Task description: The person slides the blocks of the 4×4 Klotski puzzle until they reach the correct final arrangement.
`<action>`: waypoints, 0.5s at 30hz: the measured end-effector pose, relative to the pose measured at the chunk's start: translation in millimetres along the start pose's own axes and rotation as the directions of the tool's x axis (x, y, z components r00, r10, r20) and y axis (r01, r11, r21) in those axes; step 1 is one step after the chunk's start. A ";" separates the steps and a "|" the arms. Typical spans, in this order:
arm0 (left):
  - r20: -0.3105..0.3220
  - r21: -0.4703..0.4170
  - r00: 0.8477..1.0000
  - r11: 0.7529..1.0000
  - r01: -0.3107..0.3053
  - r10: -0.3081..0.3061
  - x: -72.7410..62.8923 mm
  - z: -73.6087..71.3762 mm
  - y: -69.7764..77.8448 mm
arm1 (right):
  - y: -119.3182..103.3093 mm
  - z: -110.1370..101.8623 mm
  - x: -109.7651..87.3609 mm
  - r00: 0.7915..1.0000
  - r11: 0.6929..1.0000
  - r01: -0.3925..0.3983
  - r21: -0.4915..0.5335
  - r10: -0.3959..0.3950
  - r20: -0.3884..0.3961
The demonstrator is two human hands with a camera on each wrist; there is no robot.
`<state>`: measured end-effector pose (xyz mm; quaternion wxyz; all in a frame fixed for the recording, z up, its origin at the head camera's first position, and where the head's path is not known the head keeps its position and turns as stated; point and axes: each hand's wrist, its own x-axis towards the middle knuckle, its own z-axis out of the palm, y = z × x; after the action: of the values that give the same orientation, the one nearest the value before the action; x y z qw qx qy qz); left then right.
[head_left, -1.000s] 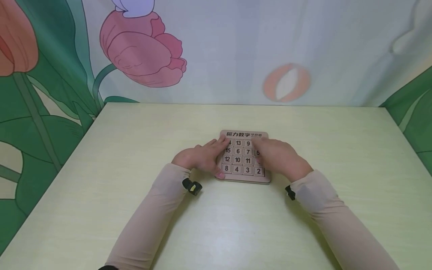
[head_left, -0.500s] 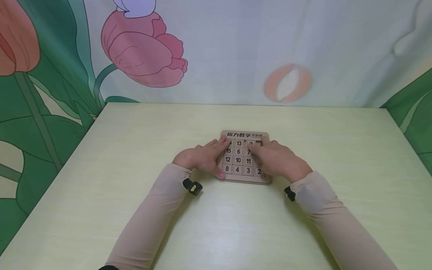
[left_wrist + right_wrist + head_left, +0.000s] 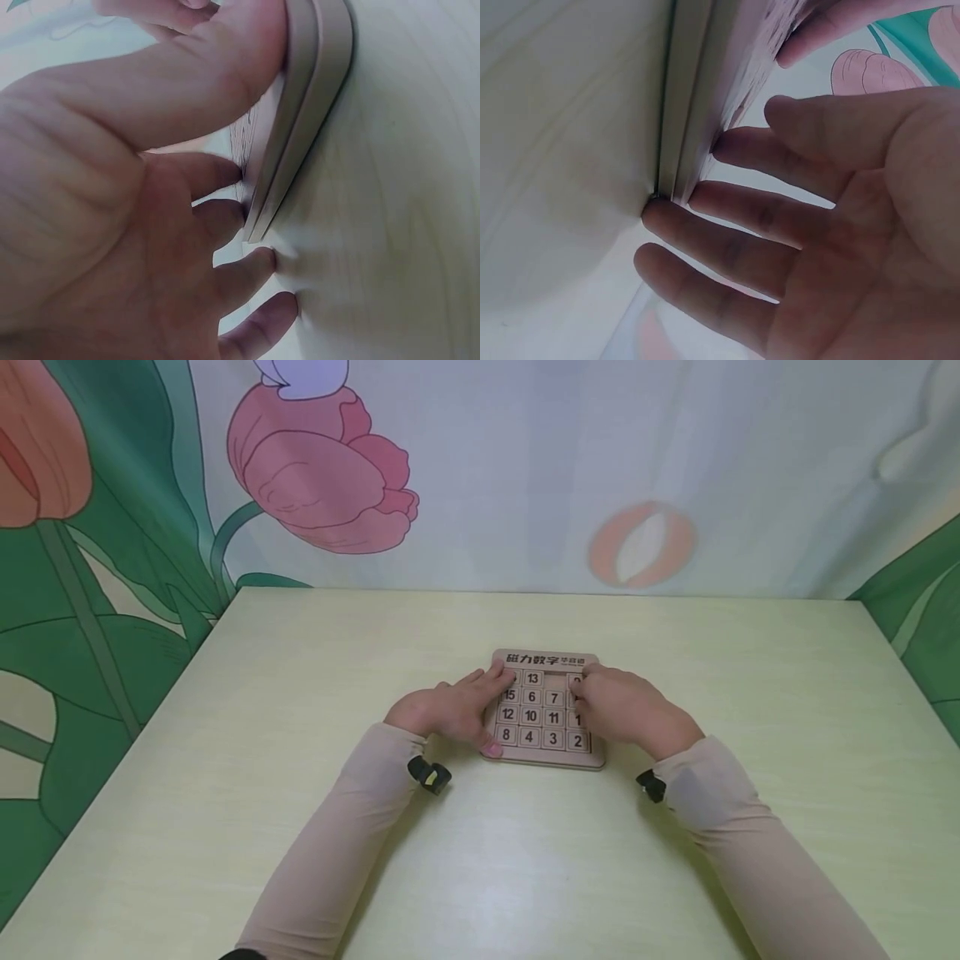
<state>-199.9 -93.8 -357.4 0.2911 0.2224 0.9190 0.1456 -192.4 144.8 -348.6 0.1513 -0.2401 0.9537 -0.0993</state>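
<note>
The left hand (image 3: 456, 708) lies spread along the number board's left side, thumb on its near left corner, index finger on the face near its far left corner; in the left wrist view the ring and little fingers reach down to the surface. The right hand (image 3: 626, 706) lies at the board's right side, its fingers fairly straight in the right wrist view, thumb lifted, index fingertip touching the face. Neither is clenched.

The number board (image 3: 546, 758) lies flat between the hands, long axis running away from the person, its heading (image 3: 533, 659) at the far end and its figures upright to the person. The heading reads 磁力数字, followed by characters too small to read surely. Of the numbered tiles (image 3: 531, 716), the far row shows 13, then a bare slot; both end tiles are partly covered by fingers. Next come 15, 6, 7; then 12, 10, 11 and a partly hidden 1; nearest, 8, 4, 3, 2.

Beige sleeves (image 3: 330, 852) and black wrist straps (image 3: 430, 774) are on the board's near side. Beneath it spreads the pale surface (image 3: 480, 868); beyond it hangs a backdrop (image 3: 510, 460) with a pink flower (image 3: 322, 468).
</note>
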 end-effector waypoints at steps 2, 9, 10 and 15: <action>-0.001 0.006 1.000 1.000 -0.002 0.002 0.2 0.5 0.3 | 0.9 0.1 0.2 1.000 1.000 0.005 -0.010 -0.005 -0.005; 0.001 0.011 1.000 1.000 -0.002 0.002 0.3 1.4 1.0 | 1.5 1.2 1.1 0.998 1.000 0.015 -0.015 -0.016 -0.067; 0.000 0.010 1.000 1.000 -0.003 0.003 0.4 1.5 0.9 | 1.5 1.6 1.6 0.997 1.000 0.014 -0.009 -0.015 -0.078; 0.002 0.017 1.000 1.000 -0.006 0.006 -0.6 1.1 0.9 | -1.8 7.2 6.0 0.997 1.000 -0.001 -0.025 -0.001 -0.078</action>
<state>-198.5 -93.2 -357.6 0.2896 0.2277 0.9193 0.1387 -194.3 139.4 -356.3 0.1112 -0.2378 0.9601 -0.0966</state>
